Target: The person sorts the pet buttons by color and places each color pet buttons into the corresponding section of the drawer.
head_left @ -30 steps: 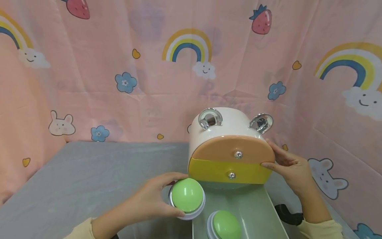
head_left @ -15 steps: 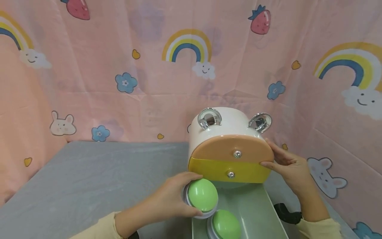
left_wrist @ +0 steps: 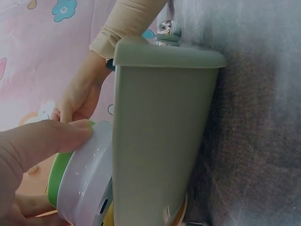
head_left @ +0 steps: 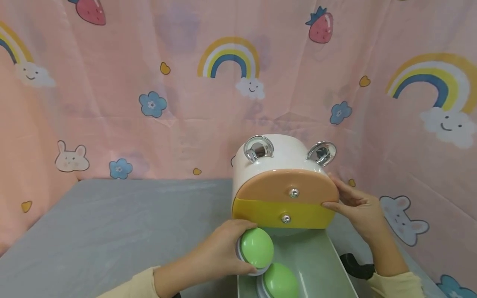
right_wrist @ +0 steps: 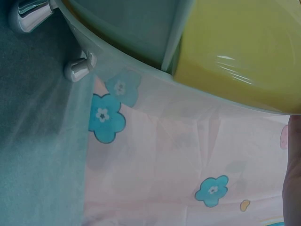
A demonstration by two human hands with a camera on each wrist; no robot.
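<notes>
In the head view my left hand (head_left: 223, 254) holds a round white piece with a green domed top (head_left: 257, 248) between thumb and fingers. It is tilted, over the left edge of a pulled-out pale green drawer (head_left: 316, 252). Inside that drawer lies a second green-domed piece (head_left: 282, 281). The left wrist view shows the held piece's white side (left_wrist: 87, 179) beside the drawer's outer wall (left_wrist: 160, 132). My right hand (head_left: 359, 211) grips the right edge of a small drawer cabinet (head_left: 285, 155), thumb on the front of the yellow drawer (head_left: 261, 213).
The cabinet's orange top drawer (head_left: 268, 186) and yellow drawer look closed. Two silver ears (head_left: 321, 154) rise from its roof. Silver feet (right_wrist: 77, 68) show in the right wrist view. A grey cloth (head_left: 141, 219) covers the table; a pink printed curtain (head_left: 179, 136) hangs behind.
My left hand has carried the green-domed piece rightward, from beside the drawer to over its left edge. My right hand keeps its grip on the cabinet. The head view has shifted slightly.
</notes>
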